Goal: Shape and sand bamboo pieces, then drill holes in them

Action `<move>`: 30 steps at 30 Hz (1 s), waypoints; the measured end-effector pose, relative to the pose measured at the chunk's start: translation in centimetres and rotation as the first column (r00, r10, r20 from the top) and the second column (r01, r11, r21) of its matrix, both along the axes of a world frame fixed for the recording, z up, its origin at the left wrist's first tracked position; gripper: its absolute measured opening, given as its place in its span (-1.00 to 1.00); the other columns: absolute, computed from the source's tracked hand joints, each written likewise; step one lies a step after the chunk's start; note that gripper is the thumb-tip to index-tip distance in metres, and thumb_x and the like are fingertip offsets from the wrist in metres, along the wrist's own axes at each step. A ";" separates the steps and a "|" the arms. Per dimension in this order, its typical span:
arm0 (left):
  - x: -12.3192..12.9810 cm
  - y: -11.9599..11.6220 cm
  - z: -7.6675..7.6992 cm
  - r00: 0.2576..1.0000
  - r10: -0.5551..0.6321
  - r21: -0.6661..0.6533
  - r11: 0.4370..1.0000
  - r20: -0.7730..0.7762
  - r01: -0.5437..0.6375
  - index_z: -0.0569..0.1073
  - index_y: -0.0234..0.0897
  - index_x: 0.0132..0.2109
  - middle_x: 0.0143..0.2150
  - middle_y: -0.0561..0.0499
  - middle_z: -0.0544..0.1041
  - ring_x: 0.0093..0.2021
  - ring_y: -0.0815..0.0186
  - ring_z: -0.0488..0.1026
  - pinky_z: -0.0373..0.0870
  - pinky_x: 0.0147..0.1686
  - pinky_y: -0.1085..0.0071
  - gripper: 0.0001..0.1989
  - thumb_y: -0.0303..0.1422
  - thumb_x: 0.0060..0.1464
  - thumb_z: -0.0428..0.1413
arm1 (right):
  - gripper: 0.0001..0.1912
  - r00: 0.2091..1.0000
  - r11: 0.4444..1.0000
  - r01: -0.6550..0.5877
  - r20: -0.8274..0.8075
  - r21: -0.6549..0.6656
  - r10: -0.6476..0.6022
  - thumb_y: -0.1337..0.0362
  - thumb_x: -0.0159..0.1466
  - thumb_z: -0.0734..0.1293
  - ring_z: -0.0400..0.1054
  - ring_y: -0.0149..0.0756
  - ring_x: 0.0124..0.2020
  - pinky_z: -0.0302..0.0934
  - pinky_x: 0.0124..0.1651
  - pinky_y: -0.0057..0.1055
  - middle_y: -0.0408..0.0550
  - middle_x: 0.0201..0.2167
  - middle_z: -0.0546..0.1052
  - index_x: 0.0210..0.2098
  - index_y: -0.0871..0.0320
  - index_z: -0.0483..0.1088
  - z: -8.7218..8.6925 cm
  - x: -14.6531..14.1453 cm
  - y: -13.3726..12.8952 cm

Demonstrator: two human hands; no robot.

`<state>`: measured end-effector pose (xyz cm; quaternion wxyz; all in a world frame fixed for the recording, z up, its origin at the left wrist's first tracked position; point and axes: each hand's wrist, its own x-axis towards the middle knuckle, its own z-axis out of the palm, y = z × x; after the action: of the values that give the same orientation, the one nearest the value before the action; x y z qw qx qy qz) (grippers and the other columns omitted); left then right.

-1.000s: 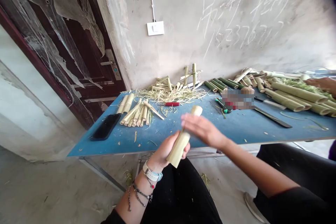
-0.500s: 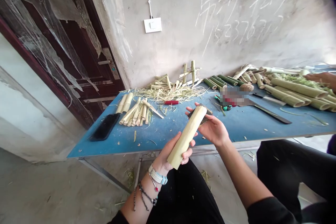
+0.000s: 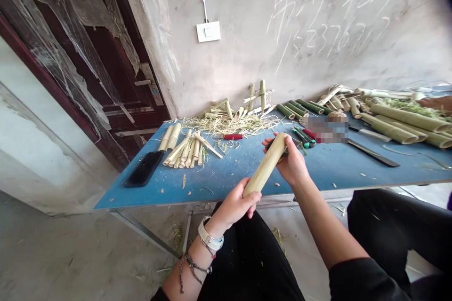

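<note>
A pale peeled bamboo tube [image 3: 265,167] slants up and to the right over the front edge of the blue table [image 3: 226,176]. Wrapped round its lower end is my left hand [image 3: 237,203], with a white watch on the wrist. My right hand [image 3: 292,162] is at the upper end, its thumb against the tube's side. A dark object [image 3: 271,145] lies between that palm and the tube, mostly hidden; I cannot make out what it is.
A phone [image 3: 144,168] and a bundle of thin bamboo pieces [image 3: 187,151] lie at the left. Behind are shavings [image 3: 229,124] and a red handle [image 3: 233,137]. Rightward lie green-handled tools [image 3: 304,137], a long dark blade [image 3: 374,154], bamboo tubes [image 3: 406,120] and another person's hand [image 3: 436,102].
The tube has turned over and moved up and to the right. My left hand has rolled palm-down round its lower end, and my right fingers have closed in on the upper end.
</note>
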<state>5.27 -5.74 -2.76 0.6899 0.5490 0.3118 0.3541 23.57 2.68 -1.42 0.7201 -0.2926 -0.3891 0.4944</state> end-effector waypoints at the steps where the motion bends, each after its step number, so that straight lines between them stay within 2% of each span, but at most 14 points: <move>1: -0.1 -0.1 0.3 1.000 0.006 0.000 1.000 0.022 -0.006 0.24 -0.31 -0.10 -0.43 0.11 0.28 -0.63 0.60 0.14 0.15 -0.64 0.60 -0.64 -0.21 0.02 0.09 | -0.65 0.999 0.999 0.049 -0.002 0.016 -0.049 0.04 0.26 0.12 0.34 -0.14 -0.07 0.24 0.01 -0.07 -0.03 -0.23 0.49 -0.09 0.10 0.29 0.3 0.4 0.0; 3: -0.4 -0.3 0.7 0.995 -0.011 -0.023 1.000 0.103 0.013 0.25 -0.32 -0.17 -0.42 0.11 0.25 -0.62 0.62 0.09 0.12 -0.63 0.61 -0.71 -0.19 0.07 0.04 | -0.63 0.964 0.960 0.259 0.039 0.110 -0.264 0.11 0.29 0.06 0.26 -0.13 0.02 0.14 0.08 0.00 -0.02 -0.12 0.45 0.00 0.10 0.24 0.8 0.7 -0.7; 5: -0.7 -0.4 1.0 0.984 -0.018 -0.051 0.998 0.178 0.028 0.24 -0.31 -0.20 -0.43 0.12 0.23 -0.63 0.63 0.05 0.07 -0.64 0.62 -0.72 -0.17 0.10 -0.01 | -0.62 0.814 0.828 0.426 0.245 0.365 -0.527 0.20 0.30 0.06 0.15 -0.15 0.11 0.01 0.16 0.00 -0.07 0.03 0.34 0.08 0.04 0.20 1.4 0.4 -2.1; 6: -0.9 -0.4 1.0 0.979 -0.012 -0.068 0.997 0.203 0.027 0.23 -0.30 -0.20 -0.44 0.13 0.23 -0.64 0.64 0.01 0.04 -0.65 0.63 -0.72 -0.15 0.11 -0.04 | -0.61 0.687 0.764 0.353 0.405 0.541 -0.604 0.24 0.30 0.07 0.09 -0.15 0.15 -0.05 0.19 -0.01 -0.11 0.10 0.27 0.11 -0.01 0.17 1.6 0.1 -3.0; 7: -1.0 -0.4 0.9 0.976 -0.003 -0.088 0.996 0.217 0.023 0.23 -0.29 -0.19 -0.46 0.14 0.22 -0.65 0.64 -0.03 0.00 -0.66 0.64 -0.70 -0.13 0.12 -0.06 | -0.59 0.520 0.721 0.158 0.564 0.675 -0.642 0.28 0.30 0.08 0.03 -0.15 0.18 -0.08 0.21 -0.04 -0.14 0.16 0.20 0.14 -0.04 0.15 1.7 -0.2 -3.7; 8: -1.2 -0.4 0.9 0.975 0.010 -0.106 0.994 0.220 0.013 0.22 -0.29 -0.18 -0.48 0.14 0.22 -0.66 0.64 -0.06 -0.04 -0.67 0.64 -0.68 -0.10 0.12 -0.08 | -0.55 0.325 0.693 -0.102 0.683 0.713 -0.654 0.31 0.29 0.09 -0.02 -0.16 0.20 -0.10 0.22 -0.07 -0.16 0.19 0.14 0.16 -0.05 0.11 1.7 -0.5 -4.4; 10: -1.5 -0.5 0.7 0.979 0.025 -0.121 0.993 0.203 0.000 0.22 -0.28 -0.13 -0.51 0.15 0.21 -0.67 0.63 -0.11 -0.10 -0.67 0.65 -0.63 -0.06 0.12 -0.11 | -0.48 -0.002 0.641 -0.502 0.741 0.580 -0.672 0.37 0.28 0.07 -0.10 -0.19 0.23 -0.12 0.23 -0.10 -0.15 0.22 0.07 0.22 -0.01 -0.01 1.7 -0.5 -4.9; 12: -1.8 -0.8 0.7 0.986 0.000 -0.102 0.995 0.167 0.017 0.22 -0.29 -0.03 -0.51 0.15 0.21 -0.66 0.63 -0.12 -0.10 -0.66 0.64 -0.57 -0.06 0.11 -0.09 | -0.42 -0.156 0.643 -0.547 0.689 0.536 -0.708 0.46 0.26 0.02 -0.14 -0.22 0.24 -0.15 0.23 -0.08 -0.12 0.23 0.05 0.26 0.04 -0.10 1.5 0.1 -4.6; 15: -2.0 -1.2 1.0 0.992 -0.056 -0.042 0.997 0.115 0.061 0.13 -0.28 0.14 -0.48 0.13 0.20 -0.64 0.62 -0.09 -0.09 -0.64 0.62 -0.45 -0.08 0.08 -0.03 | -0.38 -0.188 0.652 -0.317 0.628 0.688 -0.755 0.54 0.19 -0.01 -0.14 -0.17 0.24 -0.17 0.20 -0.01 -0.02 0.20 0.13 0.23 0.11 -0.05 1.0 0.6 -3.8; 20: -1.9 -1.2 1.4 0.998 -0.045 0.046 0.998 0.034 0.043 0.03 -0.28 0.23 -0.46 0.10 0.22 -0.55 0.56 0.04 -0.04 -0.59 0.58 -0.32 -0.09 0.05 0.03 | -0.51 -0.139 0.566 -0.447 0.572 0.693 -0.809 0.52 0.19 0.04 -0.05 -0.14 0.20 -0.22 0.20 -0.03 0.03 0.10 0.26 0.09 0.14 0.15 -0.6 0.9 -3.4; 23: -2.6 -1.4 1.3 0.997 -0.050 0.097 0.994 -0.063 0.056 0.11 -0.34 0.20 -0.46 0.08 0.24 -0.54 0.54 0.06 -0.02 -0.57 0.56 -0.38 -0.10 0.08 -0.02 | -0.52 -0.134 0.661 -0.087 0.649 0.745 -0.749 0.52 0.12 0.05 0.11 -0.07 0.10 -0.20 0.17 0.07 0.08 -0.02 0.34 0.03 0.16 0.20 -2.1 3.6 -1.5; 25: -3.5 -1.5 1.4 0.981 0.037 0.159 0.987 -0.190 -0.007 0.16 -0.33 0.17 -0.43 0.05 0.28 -0.52 0.52 0.10 0.04 -0.55 0.55 -0.42 -0.10 0.10 -0.05 | -0.48 -0.032 0.724 0.095 0.729 0.683 -0.684 0.50 0.06 0.07 0.19 -0.05 0.01 0.03 0.07 -0.03 0.12 -0.07 0.33 0.03 0.20 0.20 -3.4 5.9 -0.2; 27: -4.5 -1.3 1.6 0.921 0.189 0.275 0.957 -0.341 -0.095 0.12 -0.28 0.20 -0.37 0.00 0.33 -0.50 0.49 0.16 0.09 -0.53 0.53 -0.42 -0.09 0.11 -0.07 | -0.47 0.051 0.781 0.150 0.784 0.607 -0.619 0.46 0.05 0.07 0.22 -0.07 -0.06 0.16 -0.03 -0.13 0.11 -0.10 0.33 0.03 0.21 0.21 -4.7 7.5 0.6; 30: -5.7 0.4 2.3 0.761 0.382 0.448 0.884 -0.524 -0.136 -0.07 -0.20 0.28 -0.38 -0.03 0.37 -0.58 0.46 0.14 0.09 -0.58 0.49 -0.39 -0.11 0.15 -0.16 | -0.50 0.102 0.845 0.152 0.842 0.513 -0.530 0.43 0.07 0.05 0.26 -0.12 -0.11 0.17 -0.06 -0.19 0.05 -0.14 0.36 0.01 0.15 0.24 -6.1 8.2 1.0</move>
<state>-0.48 -5.31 -0.43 0.3776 0.7063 0.5123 0.3101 31.73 3.65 -7.55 0.4392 -0.5060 -0.7405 -0.0519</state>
